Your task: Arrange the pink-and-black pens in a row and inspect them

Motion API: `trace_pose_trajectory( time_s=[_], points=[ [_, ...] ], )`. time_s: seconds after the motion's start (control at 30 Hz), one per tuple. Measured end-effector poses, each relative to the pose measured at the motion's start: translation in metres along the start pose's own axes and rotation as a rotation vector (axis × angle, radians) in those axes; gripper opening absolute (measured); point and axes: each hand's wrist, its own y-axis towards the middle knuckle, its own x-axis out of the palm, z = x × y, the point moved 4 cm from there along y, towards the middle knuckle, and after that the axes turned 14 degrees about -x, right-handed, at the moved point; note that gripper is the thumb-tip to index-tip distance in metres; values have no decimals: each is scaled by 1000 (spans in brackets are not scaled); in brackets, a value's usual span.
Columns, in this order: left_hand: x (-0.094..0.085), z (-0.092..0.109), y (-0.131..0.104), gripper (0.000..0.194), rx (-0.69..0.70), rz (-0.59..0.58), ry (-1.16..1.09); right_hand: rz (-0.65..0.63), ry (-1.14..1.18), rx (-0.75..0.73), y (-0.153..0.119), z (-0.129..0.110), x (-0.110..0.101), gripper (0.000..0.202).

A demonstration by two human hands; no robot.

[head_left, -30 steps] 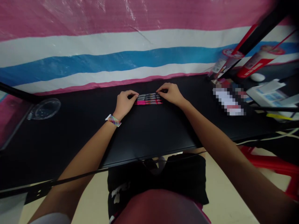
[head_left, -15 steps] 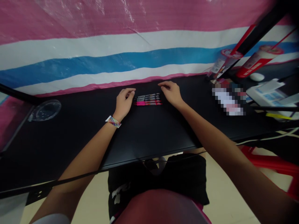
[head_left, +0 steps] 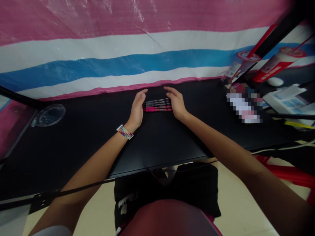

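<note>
A: Pens [head_left: 157,105] are lying in a tight row on the black table [head_left: 157,141], near its far edge by the striped sheet [head_left: 98,62], some dark, the nearer ones pink.

B: What are the hands doing?

A: In the head view, the left hand [head_left: 137,108] is standing on edge at the row's left end, and the right hand [head_left: 175,103] is doing the same at the right end. Fingers on both are lying flat and straight, palms facing each other, gripping nothing, just pressing or about touching the pen ends.

B: So which step is this?

A: Squaring the row up, I'd judge, ends being pushed level. The next move is calling for light, even pressure from both sides, so no pen is rolling out of line.

B: Any writing?

A: Nothing is reading clearly. The pens' print is too small, and the red cups [head_left: 273,67] at the right are showing blurred labels. A clear lid [head_left: 49,114] is sitting far left.
</note>
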Motion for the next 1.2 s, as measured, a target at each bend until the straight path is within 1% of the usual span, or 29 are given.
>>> trace_pose_trajectory(
  time_s=[0.13, 0.23, 0.3, 0.37, 0.43, 0.53, 0.63, 0.73, 0.83, 0.93, 1.0, 1.07, 1.13, 1.2],
  points=[
    [2, 5, -4, 48, 5, 4, 33, -22, -12, -2, 1, -2, 2, 46],
    [0, 4, -4, 47, 13, 51, 171, -51, -78, -20, -1, -11, 3, 39],
    [-3, 4, -3, 49, 27, 103, 288, -98, -157, -63, -3, -22, 4, 30],
    [-6, 6, -3, 47, 60, 146, 380, -188, -253, -148, -5, -36, 6, 19],
    [-8, 11, -5, 39, 99, 155, 447, -286, -315, -271, -9, -49, 10, 15],
    [-8, 17, -10, 27, 130, 142, 515, -421, -347, -457, -16, -64, 16, 12],
    [-6, 21, -13, 22, 142, 125, 547, -530, -331, -562, -21, -69, 21, 15],
    [-3, 22, -14, 20, 147, 110, 561, -565, -297, -584, -21, -70, 22, 14],
    [0, 26, -15, 19, 174, 82, 557, -579, -317, -627, -18, -72, 20, 8],
    [3, 32, -19, 19, 197, 67, 589, -648, -374, -684, -19, -75, 18, 4],
    [5, 36, -22, 19, 211, 67, 639, -696, -404, -684, -20, -76, 19, 1],
    [7, 40, -25, 17, 234, 63, 692, -721, -409, -661, -21, -76, 19, 4],
    [9, 43, -27, 15, 247, 42, 742, -720, -391, -638, -21, -76, 18, 7],
    [10, 44, -29, 13, 250, 9, 787, -678, -359, -625, -19, -78, 16, 7]
  ],
)
